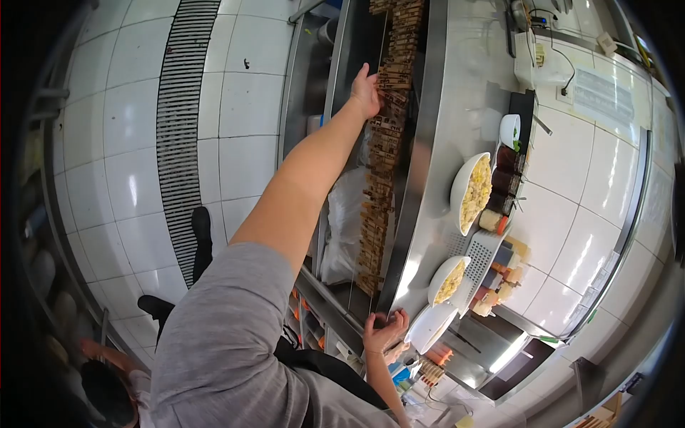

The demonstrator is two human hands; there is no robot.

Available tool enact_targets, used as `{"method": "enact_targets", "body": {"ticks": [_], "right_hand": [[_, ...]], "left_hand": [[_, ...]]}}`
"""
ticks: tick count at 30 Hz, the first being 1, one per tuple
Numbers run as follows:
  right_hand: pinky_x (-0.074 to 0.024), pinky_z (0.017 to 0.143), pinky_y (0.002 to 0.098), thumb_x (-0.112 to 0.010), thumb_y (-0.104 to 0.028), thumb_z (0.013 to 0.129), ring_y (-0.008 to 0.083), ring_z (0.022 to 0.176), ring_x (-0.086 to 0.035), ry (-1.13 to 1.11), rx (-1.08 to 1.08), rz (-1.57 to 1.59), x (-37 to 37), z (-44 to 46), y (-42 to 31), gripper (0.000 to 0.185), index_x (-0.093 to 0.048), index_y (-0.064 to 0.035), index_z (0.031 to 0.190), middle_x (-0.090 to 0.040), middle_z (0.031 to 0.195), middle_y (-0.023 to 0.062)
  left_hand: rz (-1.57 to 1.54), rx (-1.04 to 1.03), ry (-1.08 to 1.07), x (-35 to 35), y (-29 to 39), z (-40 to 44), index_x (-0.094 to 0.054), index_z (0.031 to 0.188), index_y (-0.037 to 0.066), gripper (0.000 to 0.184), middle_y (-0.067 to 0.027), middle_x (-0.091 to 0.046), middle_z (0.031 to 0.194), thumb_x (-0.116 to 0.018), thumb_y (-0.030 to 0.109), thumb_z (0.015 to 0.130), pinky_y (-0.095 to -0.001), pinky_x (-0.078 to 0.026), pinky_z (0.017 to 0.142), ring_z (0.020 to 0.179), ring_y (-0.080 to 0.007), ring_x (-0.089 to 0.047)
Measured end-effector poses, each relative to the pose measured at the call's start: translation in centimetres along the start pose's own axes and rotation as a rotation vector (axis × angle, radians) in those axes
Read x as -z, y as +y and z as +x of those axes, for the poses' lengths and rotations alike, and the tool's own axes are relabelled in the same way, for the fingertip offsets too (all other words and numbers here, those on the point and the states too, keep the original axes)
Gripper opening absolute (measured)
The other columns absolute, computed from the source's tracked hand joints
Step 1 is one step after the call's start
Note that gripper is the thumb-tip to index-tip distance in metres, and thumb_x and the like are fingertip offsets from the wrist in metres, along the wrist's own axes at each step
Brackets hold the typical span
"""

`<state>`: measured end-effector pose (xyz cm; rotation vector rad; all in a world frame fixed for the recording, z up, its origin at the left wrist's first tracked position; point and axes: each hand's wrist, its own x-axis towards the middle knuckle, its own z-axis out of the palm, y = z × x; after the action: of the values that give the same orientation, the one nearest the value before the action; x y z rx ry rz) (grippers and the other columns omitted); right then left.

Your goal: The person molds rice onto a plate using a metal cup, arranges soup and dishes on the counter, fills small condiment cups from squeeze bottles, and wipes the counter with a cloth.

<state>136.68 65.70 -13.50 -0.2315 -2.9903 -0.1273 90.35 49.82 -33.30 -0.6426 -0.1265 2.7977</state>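
From where I stand, a long row of wooden clips point(378, 189) runs down the upper middle of the frame, from the top edge to just above the centre bottom. They look like clothespins, light to mid brown, packed tightly side by side, and many bear dark marks too small for me to read. Their ends stick out unevenly, giving the row a ragged edge, and those near the top overlap more thickly.

The left hand point(367, 93) is at the row, upper middle of the frame, touching the clips. Its thumb stands apart; the other fingers are partly hidden by the wood, so I cannot tell whether they pinch one.

The right hand point(385, 332), lower centre, is just beyond the row's bottom end, fingers loosely curled and apart from the thumb, near a white plate point(432, 328).

Right of the clips is a steel counter point(449, 100); on it, right of centre, two white bowls point(459, 187) hold yellowish food.
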Motion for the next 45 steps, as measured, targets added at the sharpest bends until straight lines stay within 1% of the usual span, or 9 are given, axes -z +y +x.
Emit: {"method": "enact_targets", "body": {"ticks": [9, 15, 18, 24, 26, 28, 33, 38, 45], "right_hand": [[-0.0361, 0.082, 0.0432, -0.067, -0.011, 0.063, 0.0362, 0.099, -0.040, 0.006, -0.003, 0.017, 0.3, 0.4, -0.5, 0.055, -0.035, -0.0027, 0.107, -0.035, 0.112, 0.0232], [-0.0342, 0.082, 0.0452, -0.067, -0.012, 0.061, 0.0364, 0.099, -0.040, 0.023, -0.018, 0.010, 0.0, 0.5, -0.3, 0.054, -0.036, -0.0032, 0.105, -0.038, 0.109, 0.0224], [-0.0339, 0.083, 0.0428, -0.067, -0.013, 0.061, 0.0350, 0.099, -0.039, 0.018, -0.024, 0.022, 0.1, 0.2, -0.1, 0.055, -0.036, -0.0027, 0.106, -0.038, 0.109, 0.0211], [-0.0342, 0.084, 0.0431, -0.067, -0.016, 0.062, 0.0352, 0.100, -0.040, 0.035, 0.031, -0.045, 0.6, 0.7, 0.2, 0.054, -0.038, -0.0026, 0.105, -0.040, 0.109, 0.0216], [-0.0347, 0.084, 0.0437, -0.069, -0.019, 0.062, 0.0354, 0.100, -0.041, 0.047, -0.018, 0.000, 0.3, 0.2, 0.6, 0.054, -0.040, -0.0030, 0.105, -0.041, 0.109, 0.0218], [-0.0352, 0.083, 0.0435, -0.070, -0.022, 0.062, 0.0351, 0.099, -0.042, 0.060, -0.054, 0.062, 1.1, 0.7, 0.4, 0.054, -0.043, -0.0041, 0.104, -0.042, 0.109, 0.0204], [-0.0352, 0.081, 0.0439, -0.068, -0.027, 0.064, 0.0333, 0.098, -0.046, 0.120, -0.052, 0.083, 4.7, 0.7, -0.7, 0.044, -0.053, -0.0078, 0.101, -0.047, 0.110, 0.0121], [-0.0431, 0.078, 0.0325, -0.064, -0.015, 0.069, 0.0238, 0.087, -0.054, -0.011, -0.011, 0.605, 6.0, -3.3, -5.7, 0.032, -0.057, -0.0089, 0.099, -0.057, 0.095, 0.0107], [-0.0455, 0.060, 0.0236, -0.064, -0.010, 0.074, 0.0075, 0.068, -0.056, 0.133, -0.574, 1.202, 10.0, -10.4, -2.3, 0.019, -0.055, -0.0029, 0.089, -0.059, 0.071, 0.0028]], "left_hand": [[0.127, -0.020, 0.117, -0.4, 2.2, 1.6, -0.044, 0.119, 0.004, 0.053, -0.0119, -0.047, 0.118, -0.033, 0.045, 0.087, -0.0409, -0.026, 0.096, 0.113, -0.0278, -0.039], [0.085, -0.035, 0.003, -1.9, 3.3, 1.0, -0.052, 0.108, 0.004, 0.041, -0.0100, -0.053, 0.107, -0.053, 0.035, 0.081, -0.0445, -0.029, 0.093, 0.101, -0.0241, -0.048], [0.204, -0.073, 0.119, -1.6, 3.6, 2.6, -0.058, 0.092, 0.005, 0.030, -0.0049, -0.059, 0.088, -0.062, 0.030, 0.076, -0.0410, -0.039, 0.076, 0.085, -0.0203, -0.055], [0.400, -0.379, 0.321, -0.7, 7.0, 0.0, -0.059, 0.065, 0.010, 0.014, 0.0014, -0.052, 0.061, -0.064, 0.022, 0.070, -0.0241, -0.028, 0.042, 0.051, -0.0095, -0.043], [0.605, -0.319, 0.430, 2.1, 9.4, -2.2, -0.062, 0.086, 0.012, 0.021, -0.0021, -0.059, 0.079, -0.061, 0.029, 0.074, -0.0281, -0.036, 0.050, 0.063, -0.0110, -0.051], [0.946, -0.279, 0.243, 2.8, 11.0, -7.1, -0.057, 0.099, 0.012, 0.033, -0.0024, -0.060, 0.091, -0.057, 0.036, 0.077, -0.0268, -0.038, 0.076, 0.089, -0.0119, -0.054], [1.674, 0.134, -0.319, 5.6, 4.1, -23.1, -0.061, 0.087, -0.001, 0.013, -0.0020, -0.058, 0.071, -0.056, 0.009, 0.078, -0.0216, -0.043, 0.060, 0.064, -0.0086, -0.052], [1.768, 0.306, -0.864, 0.8, -6.5, -39.0, -0.063, 0.085, 0.001, 0.017, -0.0054, -0.060, 0.073, -0.066, 0.009, 0.071, -0.0218, -0.045, 0.056, 0.063, -0.0103, -0.056], [1.874, 0.267, -1.239, -5.1, -15.9, -48.2, -0.061, 0.090, 0.001, 0.018, -0.0100, -0.061, 0.080, -0.063, 0.009, 0.075, -0.0252, -0.048, 0.065, 0.070, -0.0146, -0.060]]}}
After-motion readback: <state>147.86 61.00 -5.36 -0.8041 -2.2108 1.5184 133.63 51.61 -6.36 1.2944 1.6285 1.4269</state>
